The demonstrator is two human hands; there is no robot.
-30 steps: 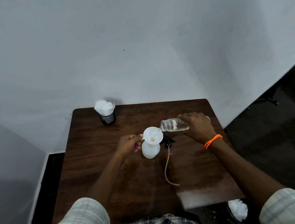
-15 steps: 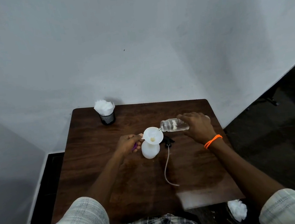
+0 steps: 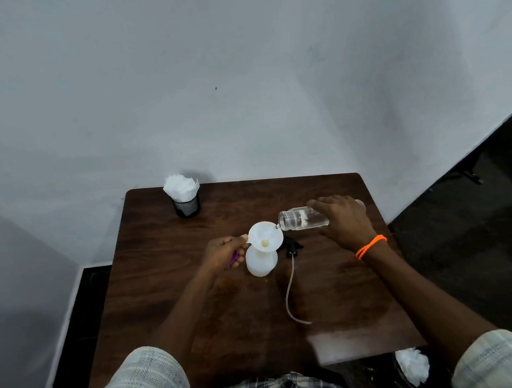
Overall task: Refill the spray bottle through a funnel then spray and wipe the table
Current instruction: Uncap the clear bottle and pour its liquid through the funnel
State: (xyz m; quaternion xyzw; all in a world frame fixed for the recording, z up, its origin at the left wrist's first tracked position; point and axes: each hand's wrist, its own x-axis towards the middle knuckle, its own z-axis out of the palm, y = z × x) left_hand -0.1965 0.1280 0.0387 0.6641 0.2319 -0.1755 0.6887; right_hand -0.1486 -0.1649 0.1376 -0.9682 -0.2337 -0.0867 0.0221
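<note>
A white spray bottle [image 3: 261,262] stands uncapped in the middle of the dark wooden table [image 3: 170,288]. A white funnel [image 3: 265,237] sits in its neck. My left hand [image 3: 224,253] pinches the funnel's tab at the rim and also holds something purple. My right hand [image 3: 342,220] grips a clear jar [image 3: 300,218], tipped almost level with its mouth over the funnel's edge. A thin stream runs into the funnel. The black spray head [image 3: 293,247] lies on the table right of the bottle, its long tube [image 3: 288,293] trailing toward me.
A black mesh cup stuffed with white tissues [image 3: 184,197] stands at the table's far left corner. A bin with crumpled white tissue [image 3: 413,365] sits on the floor by the near right corner. White walls [image 3: 239,87] close in behind the table and on its left.
</note>
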